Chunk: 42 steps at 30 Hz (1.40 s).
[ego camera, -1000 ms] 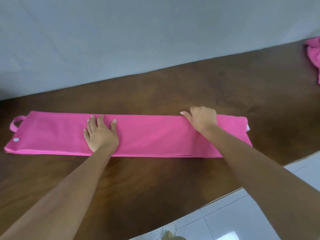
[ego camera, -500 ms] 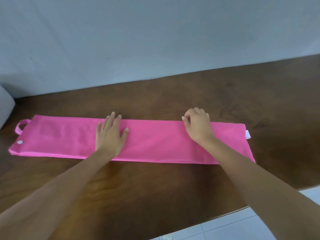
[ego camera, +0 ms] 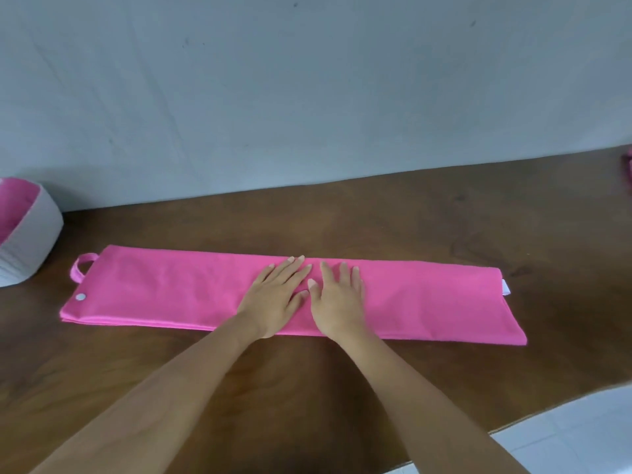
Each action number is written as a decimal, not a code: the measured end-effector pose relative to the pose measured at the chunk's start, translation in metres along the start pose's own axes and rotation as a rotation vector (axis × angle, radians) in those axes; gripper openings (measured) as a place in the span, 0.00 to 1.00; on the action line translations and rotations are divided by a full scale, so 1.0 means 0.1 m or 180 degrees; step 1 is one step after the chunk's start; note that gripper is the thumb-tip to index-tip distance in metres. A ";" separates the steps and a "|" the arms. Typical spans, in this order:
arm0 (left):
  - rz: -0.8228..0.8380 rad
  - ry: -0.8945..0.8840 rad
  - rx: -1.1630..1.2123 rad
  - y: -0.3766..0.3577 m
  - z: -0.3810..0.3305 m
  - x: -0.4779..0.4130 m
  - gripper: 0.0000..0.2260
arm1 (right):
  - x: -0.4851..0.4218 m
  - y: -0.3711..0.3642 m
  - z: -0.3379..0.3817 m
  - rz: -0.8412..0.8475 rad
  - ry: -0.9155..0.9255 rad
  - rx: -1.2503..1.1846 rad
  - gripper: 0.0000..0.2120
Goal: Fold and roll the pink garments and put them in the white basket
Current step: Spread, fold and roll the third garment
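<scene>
One pink garment [ego camera: 154, 292] lies folded into a long flat strip across the middle of the counter [ego camera: 444, 217]; a small loop [ego camera: 82, 268] sticks out at its left end, a round snap [ego camera: 81, 296] sits near that corner, and a white label [ego camera: 505, 291] shows at the right end; the left hand [ego camera: 273, 299] and the right hand [ego camera: 337, 302] rest side by side on the middle of the strip, thumbs almost touching; the grip of each is fully open, fingers straight, palms flat on the cloth, holding nothing; the white basket [ego camera: 30, 248] stands at the far left of the counter, near the loop end but apart from it, its inside pink; a bit of another pink cloth [ego camera: 627, 169] shows at the right edge, well apart; the counter is dark brown wood, with a pale grey wall [ego camera: 307, 97] behind and light floor tiles [ego camera: 581, 439] at lower right.
</scene>
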<state>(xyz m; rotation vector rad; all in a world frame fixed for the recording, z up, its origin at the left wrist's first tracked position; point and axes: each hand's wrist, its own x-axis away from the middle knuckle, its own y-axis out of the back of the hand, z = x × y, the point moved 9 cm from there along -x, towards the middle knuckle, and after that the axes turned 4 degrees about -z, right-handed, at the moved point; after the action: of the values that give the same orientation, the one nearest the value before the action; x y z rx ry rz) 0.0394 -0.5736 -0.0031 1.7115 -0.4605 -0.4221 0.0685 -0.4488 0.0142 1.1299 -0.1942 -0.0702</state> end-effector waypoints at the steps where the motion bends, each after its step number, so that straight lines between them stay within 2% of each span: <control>1: 0.0008 0.0059 -0.0042 -0.01 0.06 0.02 0.32 | -0.02 -0.05 0.04 0.0078 -0.0112 0.0112 0.29; 4: -0.0030 0.0399 -0.0032 0.03 0.32 0.11 0.32 | -0.07 -0.20 0.13 0.0198 -0.0324 0.0435 0.31; 9: -0.0089 0.0823 -0.0072 0.16 0.95 0.36 0.30 | -0.09 -0.31 0.14 0.0060 -0.0444 0.0864 0.33; 19: -0.0118 0.1287 -0.0154 0.38 2.19 0.89 0.35 | -0.10 -0.33 0.12 -0.0110 -0.0485 0.1138 0.36; 26: -0.0448 0.1911 -0.0111 0.55 2.88 1.26 0.35 | -0.10 -0.32 0.15 -0.0129 -0.0501 0.1242 0.38; 35: -0.0536 0.2217 -0.0137 0.59 2.86 1.22 0.33 | -0.13 -0.30 0.21 -0.0116 -0.0555 0.1227 0.39; 38: -0.0613 0.1864 -0.0075 0.60 2.50 1.04 0.31 | -0.16 -0.29 0.23 -0.0162 -0.0576 0.1175 0.38; 42: -0.0464 0.1238 0.0297 0.47 1.68 0.75 0.30 | -0.17 -0.29 0.21 -0.0184 -0.0535 0.1041 0.36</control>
<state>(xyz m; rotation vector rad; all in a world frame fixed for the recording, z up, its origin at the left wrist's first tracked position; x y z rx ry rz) 0.0131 -0.7608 0.0107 1.8706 -0.0738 -0.1648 0.0487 -0.4771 -0.0053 1.4569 -0.3313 -0.1905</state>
